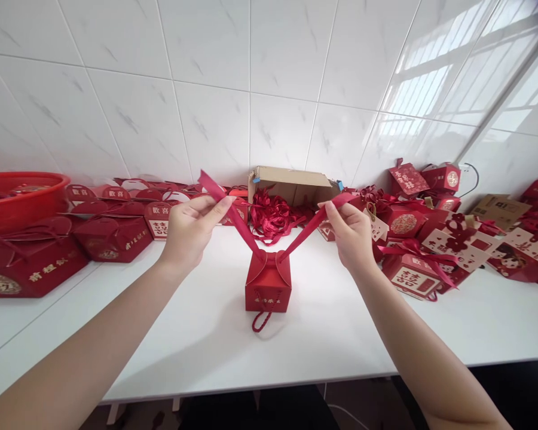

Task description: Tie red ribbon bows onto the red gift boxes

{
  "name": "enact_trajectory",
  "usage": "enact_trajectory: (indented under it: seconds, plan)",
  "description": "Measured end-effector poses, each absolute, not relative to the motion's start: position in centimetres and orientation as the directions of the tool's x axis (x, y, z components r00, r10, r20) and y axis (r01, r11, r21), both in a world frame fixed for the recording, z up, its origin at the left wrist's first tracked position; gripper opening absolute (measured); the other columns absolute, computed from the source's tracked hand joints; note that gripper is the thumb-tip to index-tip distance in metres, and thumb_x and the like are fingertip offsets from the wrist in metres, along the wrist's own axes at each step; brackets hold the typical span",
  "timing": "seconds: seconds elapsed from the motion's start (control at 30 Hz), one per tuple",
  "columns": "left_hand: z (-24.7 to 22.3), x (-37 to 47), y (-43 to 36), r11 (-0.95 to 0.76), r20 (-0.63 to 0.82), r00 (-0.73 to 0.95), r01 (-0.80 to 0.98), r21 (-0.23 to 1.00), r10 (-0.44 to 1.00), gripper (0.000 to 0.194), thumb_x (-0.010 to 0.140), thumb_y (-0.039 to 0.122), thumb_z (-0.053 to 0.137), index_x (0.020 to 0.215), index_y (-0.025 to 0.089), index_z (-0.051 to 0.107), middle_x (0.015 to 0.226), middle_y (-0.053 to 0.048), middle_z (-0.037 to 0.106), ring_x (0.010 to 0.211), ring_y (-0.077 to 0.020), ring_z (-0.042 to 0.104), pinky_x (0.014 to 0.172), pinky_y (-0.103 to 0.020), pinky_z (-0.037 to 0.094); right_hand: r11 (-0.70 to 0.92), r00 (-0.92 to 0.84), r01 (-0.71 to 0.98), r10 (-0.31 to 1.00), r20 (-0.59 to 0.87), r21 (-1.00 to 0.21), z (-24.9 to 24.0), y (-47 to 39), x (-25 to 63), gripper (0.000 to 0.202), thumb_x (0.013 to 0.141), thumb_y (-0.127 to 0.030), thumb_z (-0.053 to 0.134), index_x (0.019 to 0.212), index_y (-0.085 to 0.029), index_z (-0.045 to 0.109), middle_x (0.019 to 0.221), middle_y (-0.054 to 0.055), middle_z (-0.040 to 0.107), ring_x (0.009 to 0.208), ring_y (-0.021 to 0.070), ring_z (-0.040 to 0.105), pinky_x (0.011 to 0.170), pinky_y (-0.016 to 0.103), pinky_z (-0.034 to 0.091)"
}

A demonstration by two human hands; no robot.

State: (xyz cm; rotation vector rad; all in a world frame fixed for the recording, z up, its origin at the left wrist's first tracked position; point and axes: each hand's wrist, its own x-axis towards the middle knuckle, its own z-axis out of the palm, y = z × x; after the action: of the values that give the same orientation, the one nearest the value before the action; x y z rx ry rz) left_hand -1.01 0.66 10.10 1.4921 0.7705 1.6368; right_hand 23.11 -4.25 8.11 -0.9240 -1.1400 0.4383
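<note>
I have both hands in the head view, raised above the white table [206,349], one on each side of the small red box [269,273].

Left hand [192,232]: thumb and index finger pinch one length of the red ribbon [245,232]. A free end projects beyond this grip, upward and to the left.

Right hand [352,233]: thumb and fingers pinch the other length. A short end projects past the fingertips.

Both lengths rise from the top closure of the box in a V and run straight to the hands. I cannot tell how the ribbon is routed inside the closure.

Box position: upright on the table, near the center of the view, below and apart from both hands. Curved flaps are folded in at the top. A twisted cord handle [256,329] hangs at the near face and partly covers gold lettering there.

Surroundings: behind the box, an open cardboard carton [291,175] lies near the tiled wall [210,119], with loose ribbons [273,220] heaped at its mouth. On the left, I see a large red box [36,266] near a red basin [31,203]. On the right, a bow-tied box [410,276] stands among other decorated boxes.
</note>
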Motion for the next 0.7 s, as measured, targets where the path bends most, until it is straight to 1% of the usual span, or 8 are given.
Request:
enact_trajectory:
  seconds: [0.07,0.17,0.3,0.43,0.57,0.7]
  plan:
    - [10.9,-0.5,0.9,-0.565,0.574,0.028,-0.144,0.812,0.818,0.021,0.069,0.035,0.076,0.083,0.020,0.076,0.086,-0.004,0.074,0.084,-0.0184,0.066,0.082,-0.030,0.052,0.622,0.364,0.145,0.690,0.626,-0.770,9.0,-3.9,22.9,0.021,0.076,-0.038,0.069,0.086,-0.019,0.070,0.074,0.001,0.068,0.065,0.0115,0.061,0.060,0.024,0.052]
    - [12.0,0.5,1.1,-0.601,0.614,0.046,-0.154,0.784,0.788,0.023,0.067,0.035,0.078,0.084,0.020,0.076,0.091,-0.004,0.075,0.092,-0.0216,0.067,0.087,-0.033,0.053,0.667,0.334,0.099,0.676,0.656,-0.738,10.2,-3.3,22.4,0.021,0.075,-0.037,0.071,0.088,-0.020,0.069,0.075,0.000,0.067,0.067,0.0117,0.062,0.061,0.025,0.053]
    - [13.0,1.7,1.1,-0.595,0.613,0.089,-0.167,0.786,0.785,0.024,0.068,0.039,0.077,0.083,0.020,0.076,0.088,-0.004,0.075,0.091,-0.0226,0.068,0.085,-0.033,0.054,0.672,0.267,0.098,0.693,0.670,-0.734,11.3,-2.9,21.7,0.022,0.079,-0.042,0.066,0.086,-0.022,0.070,0.078,0.000,0.067,0.068,0.0117,0.061,0.060,0.025,0.051]
    - [13.4,2.5,0.9,-0.552,0.592,0.167,-0.233,0.801,0.788,0.029,0.068,0.042,0.076,0.086,0.019,0.076,0.088,-0.005,0.075,0.090,-0.0211,0.068,0.083,-0.032,0.054,0.671,0.210,0.087,0.710,0.672,-0.736,11.7,-2.8,21.1,0.024,0.081,-0.045,0.062,0.088,-0.023,0.070,0.078,0.000,0.066,0.071,0.0128,0.061,0.065,0.027,0.052]
    - [13.4,2.9,0.9,-0.525,0.582,0.184,-0.279,0.804,0.792,0.032,0.066,0.043,0.078,0.086,0.018,0.075,0.087,-0.006,0.075,0.086,-0.0212,0.069,0.079,-0.033,0.055,0.682,0.175,0.034,0.715,0.676,-0.730,11.6,-2.6,20.9,0.021,0.080,-0.041,0.065,0.091,-0.024,0.071,0.082,0.000,0.068,0.075,0.0126,0.062,0.072,0.029,0.053]
    - [13.4,2.8,0.9,-0.530,0.587,0.201,-0.276,0.802,0.784,0.030,0.067,0.041,0.078,0.086,0.017,0.075,0.090,-0.006,0.075,0.088,-0.0214,0.068,0.079,-0.032,0.055,0.693,0.158,-0.039,0.716,0.680,-0.720,11.5,-2.6,21.0,0.017,0.078,-0.036,0.068,0.091,-0.025,0.071,0.083,-0.001,0.069,0.074,0.0114,0.062,0.071,0.028,0.053]
